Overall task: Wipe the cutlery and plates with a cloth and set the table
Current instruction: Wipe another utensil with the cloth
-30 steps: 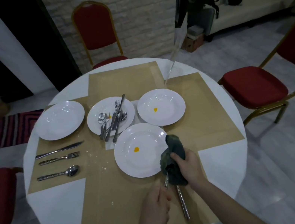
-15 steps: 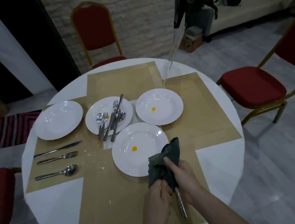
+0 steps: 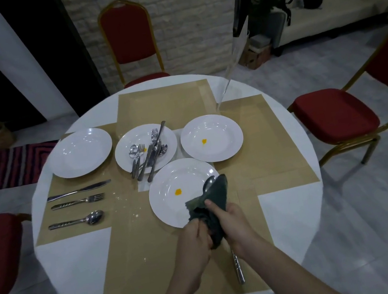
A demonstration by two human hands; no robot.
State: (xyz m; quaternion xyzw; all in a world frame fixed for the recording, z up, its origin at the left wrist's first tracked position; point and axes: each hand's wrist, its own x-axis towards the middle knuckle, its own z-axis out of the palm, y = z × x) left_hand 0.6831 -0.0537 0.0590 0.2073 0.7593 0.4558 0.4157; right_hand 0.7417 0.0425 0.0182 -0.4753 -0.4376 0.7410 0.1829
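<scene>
From the head camera, both hands meet over the near edge of the round bench (image 3: 60, 263). The right hand (image 3: 234, 222) is closed around a dark cloth (image 3: 215, 194) wrapped on a spoon (image 3: 208, 183), whose bowl pokes out over the nearest plate (image 3: 172, 207). The left hand (image 3: 193, 240) pinches the cloth's lower end, perhaps the handle too. A silver handle (image 3: 238, 267) lies below. Farther off, a plate of cutlery (image 3: 136, 162) sits between two plates.

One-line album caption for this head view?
Both hands rub a spoon with a dark cloth above a stained plate.
</scene>
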